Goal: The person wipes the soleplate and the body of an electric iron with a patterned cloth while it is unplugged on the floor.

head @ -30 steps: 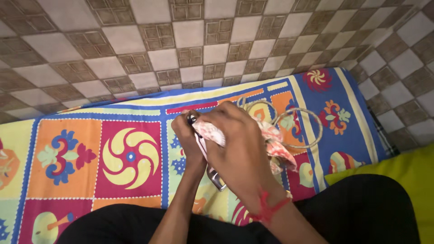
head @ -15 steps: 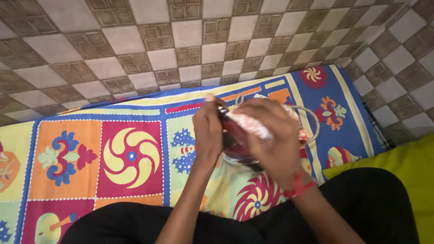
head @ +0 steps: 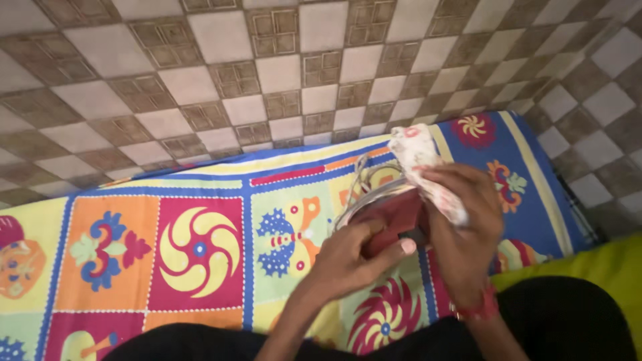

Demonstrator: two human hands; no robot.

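Both your hands work a dark red fabric piece above the patterned mat.

Your left hand (head: 354, 257) pinches the dark red fabric piece (head: 394, 224) from below, thumb on top; your right hand (head: 461, 227) is closed round a floral cloth (head: 424, 167) just above it. Both look soft, light and limp, so grip near an edge. A thin metal ring (head: 364, 197) rims them. No container shows on the mat (head: 200, 247).
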